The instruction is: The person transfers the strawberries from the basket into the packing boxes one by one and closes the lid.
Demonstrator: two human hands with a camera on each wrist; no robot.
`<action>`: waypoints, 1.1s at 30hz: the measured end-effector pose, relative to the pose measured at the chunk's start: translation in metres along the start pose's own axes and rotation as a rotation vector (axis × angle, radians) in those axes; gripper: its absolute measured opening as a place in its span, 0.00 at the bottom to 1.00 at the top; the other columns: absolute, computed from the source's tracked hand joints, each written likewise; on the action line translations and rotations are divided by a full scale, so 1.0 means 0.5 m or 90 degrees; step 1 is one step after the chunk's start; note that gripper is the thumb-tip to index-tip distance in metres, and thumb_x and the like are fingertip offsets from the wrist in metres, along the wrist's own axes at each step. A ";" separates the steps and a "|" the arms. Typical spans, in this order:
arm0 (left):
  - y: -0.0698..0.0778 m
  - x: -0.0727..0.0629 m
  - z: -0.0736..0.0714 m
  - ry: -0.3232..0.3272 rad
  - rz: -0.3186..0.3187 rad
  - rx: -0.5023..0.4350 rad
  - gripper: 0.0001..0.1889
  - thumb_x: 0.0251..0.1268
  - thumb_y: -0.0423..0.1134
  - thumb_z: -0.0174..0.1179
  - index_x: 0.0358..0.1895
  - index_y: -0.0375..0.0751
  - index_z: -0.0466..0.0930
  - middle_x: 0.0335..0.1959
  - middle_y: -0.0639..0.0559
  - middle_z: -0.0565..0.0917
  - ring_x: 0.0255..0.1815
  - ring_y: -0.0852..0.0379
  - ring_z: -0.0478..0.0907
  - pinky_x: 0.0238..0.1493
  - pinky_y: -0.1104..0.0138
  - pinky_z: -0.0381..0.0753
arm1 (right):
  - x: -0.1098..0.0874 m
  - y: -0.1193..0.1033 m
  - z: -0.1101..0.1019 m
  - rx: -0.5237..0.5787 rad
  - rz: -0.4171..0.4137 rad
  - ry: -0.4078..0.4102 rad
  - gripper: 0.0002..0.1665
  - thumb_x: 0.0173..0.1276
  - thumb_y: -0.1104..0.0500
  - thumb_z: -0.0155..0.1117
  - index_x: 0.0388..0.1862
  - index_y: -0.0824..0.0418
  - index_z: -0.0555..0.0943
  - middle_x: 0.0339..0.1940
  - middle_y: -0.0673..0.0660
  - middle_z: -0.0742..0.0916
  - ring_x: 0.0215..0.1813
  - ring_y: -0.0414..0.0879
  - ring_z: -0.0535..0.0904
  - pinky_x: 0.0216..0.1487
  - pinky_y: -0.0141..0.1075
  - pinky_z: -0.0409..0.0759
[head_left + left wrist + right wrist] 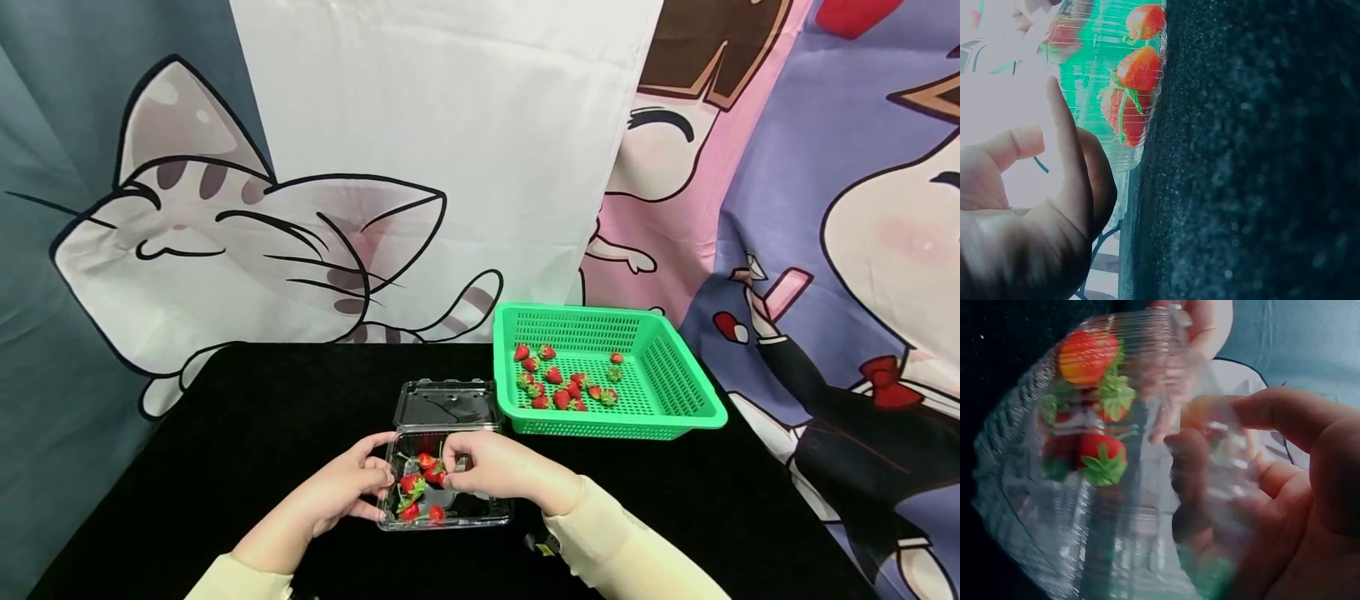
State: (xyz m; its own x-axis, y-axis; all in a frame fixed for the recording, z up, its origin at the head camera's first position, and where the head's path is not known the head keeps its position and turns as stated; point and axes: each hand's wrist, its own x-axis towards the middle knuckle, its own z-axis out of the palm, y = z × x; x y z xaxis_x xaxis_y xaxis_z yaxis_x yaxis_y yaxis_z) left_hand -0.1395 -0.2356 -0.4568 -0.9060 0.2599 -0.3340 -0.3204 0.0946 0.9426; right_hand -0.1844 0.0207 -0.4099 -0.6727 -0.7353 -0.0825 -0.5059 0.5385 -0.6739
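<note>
A clear plastic clamshell box (487, 510) lies with its lid (442, 406) folded back. Several strawberries (410, 485) are inside, mostly towards its left side. My right hand (498, 468) reaches over the box and pinches a strawberry (434, 474) between thumb and forefinger. Seen through blurred plastic in the right wrist view, that strawberry (1207, 415) sits at the fingertips. Spread along the box's left side, my left hand (348, 483) touches it with its fingers. The left wrist view shows one fairly straight finger (1063, 144) beside the wall, with red strawberries (1138, 69) behind the plastic.
A green plastic basket (675, 350) stands behind and right of the box, close to the lid. It holds several loose strawberries (553, 375), mostly on its left side. Black cloth (315, 400) covers the table. A printed curtain (450, 108) hangs behind it.
</note>
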 end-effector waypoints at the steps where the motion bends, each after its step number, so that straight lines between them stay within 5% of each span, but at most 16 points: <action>1: 0.000 0.000 0.000 0.000 0.001 0.000 0.40 0.58 0.29 0.57 0.76 0.41 0.51 0.42 0.42 0.75 0.34 0.54 0.74 0.30 0.58 0.86 | 0.003 0.003 0.006 -0.005 0.005 0.003 0.12 0.64 0.56 0.68 0.27 0.48 0.73 0.26 0.42 0.80 0.20 0.35 0.72 0.26 0.29 0.73; 14: 0.001 -0.005 -0.002 -0.008 0.004 0.000 0.39 0.62 0.31 0.57 0.76 0.41 0.51 0.41 0.42 0.75 0.36 0.54 0.74 0.32 0.57 0.87 | 0.021 0.021 0.059 -0.096 0.023 0.010 0.13 0.63 0.54 0.69 0.26 0.49 0.72 0.23 0.40 0.76 0.20 0.34 0.69 0.25 0.28 0.68; 33: 0.001 0.005 0.001 0.006 -0.002 0.018 0.38 0.63 0.30 0.58 0.76 0.42 0.52 0.42 0.42 0.75 0.36 0.52 0.75 0.31 0.56 0.87 | 0.026 0.033 0.072 -0.153 0.048 0.039 0.17 0.64 0.50 0.69 0.23 0.48 0.71 0.16 0.39 0.73 0.21 0.34 0.67 0.24 0.27 0.66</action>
State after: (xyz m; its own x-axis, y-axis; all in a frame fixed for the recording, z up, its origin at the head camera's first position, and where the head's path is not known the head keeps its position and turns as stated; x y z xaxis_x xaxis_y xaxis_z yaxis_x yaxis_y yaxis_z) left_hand -0.1420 -0.2342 -0.4571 -0.9078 0.2504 -0.3365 -0.3151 0.1225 0.9411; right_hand -0.1820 0.0051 -0.4485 -0.7412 -0.6669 -0.0766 -0.5616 0.6785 -0.4735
